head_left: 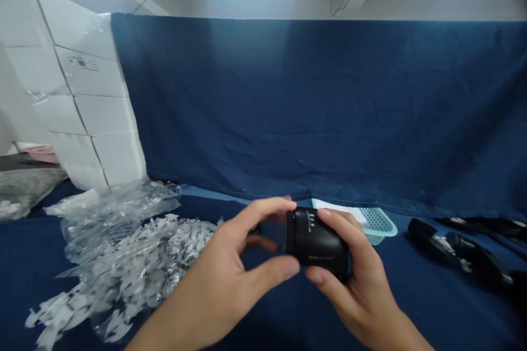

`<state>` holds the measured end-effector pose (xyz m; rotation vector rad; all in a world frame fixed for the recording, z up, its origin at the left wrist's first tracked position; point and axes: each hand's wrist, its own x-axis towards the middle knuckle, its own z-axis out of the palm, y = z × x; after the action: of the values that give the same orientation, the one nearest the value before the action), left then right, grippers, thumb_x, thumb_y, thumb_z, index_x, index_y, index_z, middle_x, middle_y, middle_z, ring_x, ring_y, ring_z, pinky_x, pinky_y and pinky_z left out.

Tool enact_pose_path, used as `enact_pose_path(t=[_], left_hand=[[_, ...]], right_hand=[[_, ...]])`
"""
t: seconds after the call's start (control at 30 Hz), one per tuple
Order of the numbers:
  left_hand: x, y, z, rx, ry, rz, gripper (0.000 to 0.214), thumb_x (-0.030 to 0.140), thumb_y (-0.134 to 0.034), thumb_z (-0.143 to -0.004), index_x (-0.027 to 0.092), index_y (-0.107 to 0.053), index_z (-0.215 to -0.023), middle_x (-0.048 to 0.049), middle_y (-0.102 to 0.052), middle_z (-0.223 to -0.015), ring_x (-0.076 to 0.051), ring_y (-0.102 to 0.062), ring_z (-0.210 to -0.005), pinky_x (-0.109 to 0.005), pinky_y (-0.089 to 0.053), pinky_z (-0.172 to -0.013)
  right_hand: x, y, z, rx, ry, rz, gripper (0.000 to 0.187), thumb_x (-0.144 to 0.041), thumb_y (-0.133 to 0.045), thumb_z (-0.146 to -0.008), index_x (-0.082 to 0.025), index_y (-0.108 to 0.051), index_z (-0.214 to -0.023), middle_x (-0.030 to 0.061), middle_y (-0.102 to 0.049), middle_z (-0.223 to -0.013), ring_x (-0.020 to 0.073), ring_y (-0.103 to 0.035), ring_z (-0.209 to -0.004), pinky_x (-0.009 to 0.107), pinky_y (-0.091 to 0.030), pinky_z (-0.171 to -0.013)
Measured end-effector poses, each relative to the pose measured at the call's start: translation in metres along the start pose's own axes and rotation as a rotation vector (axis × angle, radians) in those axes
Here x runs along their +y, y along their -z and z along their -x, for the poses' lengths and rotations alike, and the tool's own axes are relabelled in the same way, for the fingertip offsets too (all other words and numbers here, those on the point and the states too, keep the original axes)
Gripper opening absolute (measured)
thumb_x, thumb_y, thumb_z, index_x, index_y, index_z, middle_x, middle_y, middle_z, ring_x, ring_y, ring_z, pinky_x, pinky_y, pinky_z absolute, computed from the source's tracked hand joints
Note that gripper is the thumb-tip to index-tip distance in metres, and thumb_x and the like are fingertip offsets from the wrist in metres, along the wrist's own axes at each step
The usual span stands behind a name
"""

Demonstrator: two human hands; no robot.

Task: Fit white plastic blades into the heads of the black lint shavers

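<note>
Navy cloth backdrop point(296, 109); stacked white cartons point(82, 93) at left. On the navy-covered table point(263, 323): heap of clear plastic scraps point(127, 269); pale blue basket point(376, 224) just behind my hands. My left hand point(222, 279) and right hand point(354, 290) grip, fingers curled, a black cylindrical device point(317, 244), held between them.

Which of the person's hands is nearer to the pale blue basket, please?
The right hand is nearer, just in front of the basket and slightly left of it. The left hand is farther left, on the far side of the black cylinder that both hands hold.
</note>
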<state>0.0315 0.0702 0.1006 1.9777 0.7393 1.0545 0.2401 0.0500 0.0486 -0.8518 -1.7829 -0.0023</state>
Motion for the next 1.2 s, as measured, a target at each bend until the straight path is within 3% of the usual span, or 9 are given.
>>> enact_pose_path(t=[0.07, 0.13, 0.23, 0.43, 0.67, 0.83, 0.93, 1.1, 1.2], left_hand=[[0.0, 0.001, -0.001, 0.056, -0.071, -0.018, 0.068, 0.028, -0.078, -0.076, 0.041, -0.046, -0.134, 0.0003, -0.037, -0.151, -0.029, -0.047, -0.129, -0.038, -0.048, -0.101], [-0.001, 0.002, -0.003, 0.059, -0.007, 0.03, 0.073, 0.034, -0.075, -0.078, 0.039, -0.038, -0.141, -0.0045, -0.044, -0.146, -0.029, -0.054, -0.121, -0.038, -0.053, -0.093], [-0.003, 0.0, -0.007, -0.023, 0.144, 0.146, 0.051, 0.037, -0.062, -0.089, 0.029, -0.046, -0.137, -0.0079, -0.065, -0.119, -0.021, -0.068, -0.09, -0.031, -0.057, -0.075], [0.001, -0.001, -0.009, -0.05, 0.098, 0.283, 0.034, 0.027, -0.073, -0.081, 0.024, -0.063, -0.113, -0.0028, -0.07, -0.101, -0.02, -0.066, -0.094, -0.026, -0.055, -0.079], [0.007, -0.003, -0.001, -0.031, 0.038, 0.26, 0.037, 0.024, -0.075, -0.08, 0.026, -0.061, -0.114, -0.0003, -0.069, -0.098, -0.017, -0.066, -0.091, -0.024, -0.053, -0.08], [0.009, -0.021, 0.0, 0.151, 0.048, -0.002, 0.036, 0.038, -0.065, -0.086, 0.029, -0.058, -0.121, -0.0017, -0.068, -0.102, -0.02, -0.066, -0.09, -0.033, -0.054, -0.082], [0.008, -0.031, 0.001, 0.261, -0.04, -0.167, 0.056, 0.044, -0.074, -0.077, 0.027, -0.054, -0.127, -0.0062, -0.063, -0.116, -0.028, -0.061, -0.104, -0.042, -0.052, -0.091], [0.004, -0.031, -0.002, 0.149, -0.021, 0.029, 0.056, 0.042, -0.08, -0.069, 0.029, -0.056, -0.118, -0.0053, -0.058, -0.119, -0.028, -0.062, -0.103, -0.037, -0.059, -0.077], [-0.001, -0.024, -0.008, 0.053, -0.068, 0.045, 0.067, 0.036, -0.092, -0.05, 0.027, -0.063, -0.11, -0.0054, -0.054, -0.126, -0.03, -0.056, -0.114, -0.043, -0.049, -0.099]], right_hand=[[0.001, 0.0, 0.0, -0.01, -0.023, 0.017, 0.06, -0.04, -0.062, -0.088, -0.035, -0.035, -0.142, 0.006, -0.047, -0.13, 0.026, -0.049, -0.118, 0.037, -0.048, -0.093], [0.001, -0.001, 0.001, -0.021, -0.013, 0.029, 0.06, -0.041, -0.061, -0.089, -0.035, -0.034, -0.142, 0.007, -0.047, -0.13, 0.0273, -0.049, -0.118, 0.039, -0.048, -0.093], [0.001, -0.003, 0.001, -0.024, 0.025, 0.059, 0.062, -0.042, -0.061, -0.088, -0.035, -0.033, -0.143, 0.0088, -0.046, -0.127, 0.0291, -0.051, -0.114, 0.045, -0.047, -0.091], [0.0, -0.005, 0.004, -0.065, 0.112, 0.123, 0.069, -0.042, -0.06, -0.089, -0.034, -0.024, -0.147, 0.013, -0.043, -0.129, 0.0324, -0.051, -0.113, 0.051, -0.05, -0.085], [-0.003, 0.0, 0.004, -0.062, 0.144, 0.112, 0.071, -0.046, -0.06, -0.088, -0.032, -0.024, -0.147, 0.0127, -0.045, -0.13, 0.0323, -0.052, -0.115, 0.048, -0.051, -0.09], [-0.008, -0.009, 0.003, -0.006, -0.104, -0.166, 0.055, -0.046, -0.052, -0.092, -0.033, -0.031, -0.142, 0.0079, -0.056, -0.128, 0.0264, -0.061, -0.111, 0.038, -0.056, -0.087], [-0.011, -0.019, 0.002, 0.038, -0.292, -0.409, 0.046, -0.046, -0.035, -0.098, -0.029, -0.035, -0.141, 0.0096, -0.068, -0.116, 0.026, -0.069, -0.099, 0.039, -0.06, -0.076], [-0.01, -0.031, 0.004, -0.087, -0.365, -0.557, 0.06, -0.049, -0.013, -0.1, -0.021, -0.062, -0.119, 0.0079, -0.073, -0.076, 0.027, -0.073, -0.071, 0.041, -0.06, -0.059], [-0.005, -0.038, 0.01, -0.155, -0.307, -0.506, 0.044, -0.051, -0.032, -0.098, -0.025, -0.067, -0.108, 0.0053, -0.073, -0.086, 0.026, -0.072, -0.08, 0.04, -0.06, -0.064]])
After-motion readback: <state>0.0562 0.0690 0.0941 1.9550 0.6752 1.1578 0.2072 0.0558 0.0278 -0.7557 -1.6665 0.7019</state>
